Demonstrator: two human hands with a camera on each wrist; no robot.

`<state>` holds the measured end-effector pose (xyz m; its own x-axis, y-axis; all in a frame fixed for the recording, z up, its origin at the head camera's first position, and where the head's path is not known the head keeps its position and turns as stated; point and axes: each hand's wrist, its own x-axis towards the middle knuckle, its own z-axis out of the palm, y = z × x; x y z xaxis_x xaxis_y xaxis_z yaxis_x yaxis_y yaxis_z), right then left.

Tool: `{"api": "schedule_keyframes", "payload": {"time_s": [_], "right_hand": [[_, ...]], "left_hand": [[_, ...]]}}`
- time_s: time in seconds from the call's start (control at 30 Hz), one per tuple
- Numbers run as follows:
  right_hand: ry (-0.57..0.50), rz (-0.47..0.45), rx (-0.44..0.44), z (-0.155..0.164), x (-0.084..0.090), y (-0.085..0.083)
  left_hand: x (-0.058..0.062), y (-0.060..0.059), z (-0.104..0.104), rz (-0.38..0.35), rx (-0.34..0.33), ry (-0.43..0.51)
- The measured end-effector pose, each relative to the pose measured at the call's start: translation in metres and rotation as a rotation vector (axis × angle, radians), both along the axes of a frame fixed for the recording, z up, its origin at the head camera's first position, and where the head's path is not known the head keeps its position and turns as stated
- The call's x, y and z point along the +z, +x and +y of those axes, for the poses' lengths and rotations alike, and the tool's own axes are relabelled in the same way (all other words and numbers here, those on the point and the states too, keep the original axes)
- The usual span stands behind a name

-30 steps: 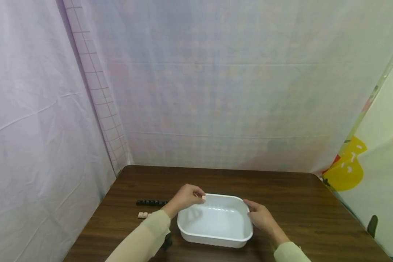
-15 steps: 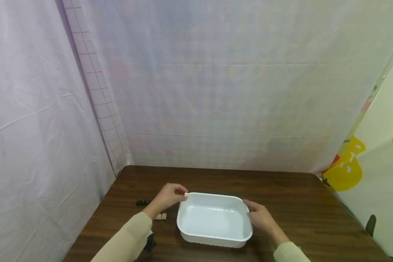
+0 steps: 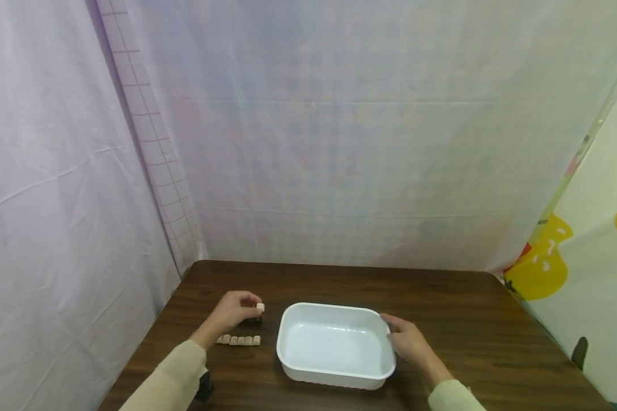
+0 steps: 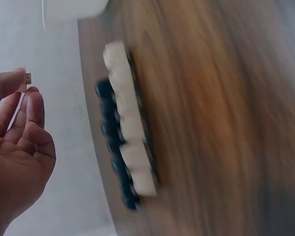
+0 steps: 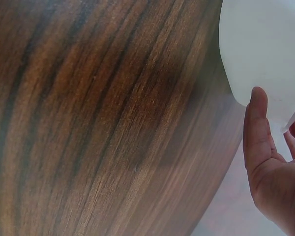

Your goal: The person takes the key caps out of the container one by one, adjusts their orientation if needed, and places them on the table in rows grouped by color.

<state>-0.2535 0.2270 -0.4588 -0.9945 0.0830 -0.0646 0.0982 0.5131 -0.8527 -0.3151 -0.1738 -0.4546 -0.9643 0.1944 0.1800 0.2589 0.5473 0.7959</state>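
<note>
My left hand (image 3: 231,310) pinches a small cream keycap (image 3: 260,307) between thumb and fingertips, raised above the far left part of the table. Below it on the table lies a row of cream keycaps (image 3: 241,341). A row of black keycaps (image 4: 109,125) runs alongside, mostly hidden by the hand in the head view. My right hand (image 3: 407,338) grips the right rim of a white rectangular basin (image 3: 334,378). In the right wrist view, one finger (image 5: 258,110) lies along the outside of the basin wall.
The brown wood-grain table (image 3: 457,319) extends to both sides of the basin. A pale curtain (image 3: 339,171) hangs behind its back edge, with another white cloth (image 3: 72,200) at the left.
My left hand has moved left from over the basin's rim to above the keycap rows, still pinching the cream keycap. The right hand has stayed on the basin.
</note>
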Motion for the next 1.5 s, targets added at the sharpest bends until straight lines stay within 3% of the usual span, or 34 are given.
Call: {"api": "schedule_keyframes", "payload": {"time_s": [0.2,0.47,0.7,1.1,1.5], "right_hand": [[0.004,0.010,0.002,0.000,-0.001,-0.001],[-0.003,-0.003,-0.004,-0.002,-0.001,0.000],[-0.020,-0.030,-0.010,-0.002,-0.001,-0.001],[0.014,-0.030,-0.001,0.000,-0.002,-0.002],[0.022,-0.014,-0.003,-0.001,-0.001,-0.002]], "left_hand": [[-0.003,0.006,-0.032,-0.002,0.075,-0.072],[-0.014,0.016,-0.074,0.009,0.108,-0.118],[-0.026,0.020,-0.098,0.008,0.131,-0.187],[-0.035,0.027,-0.103,-0.051,0.105,-0.195],[-0.041,0.028,-0.100,-0.064,0.056,-0.173]]}}
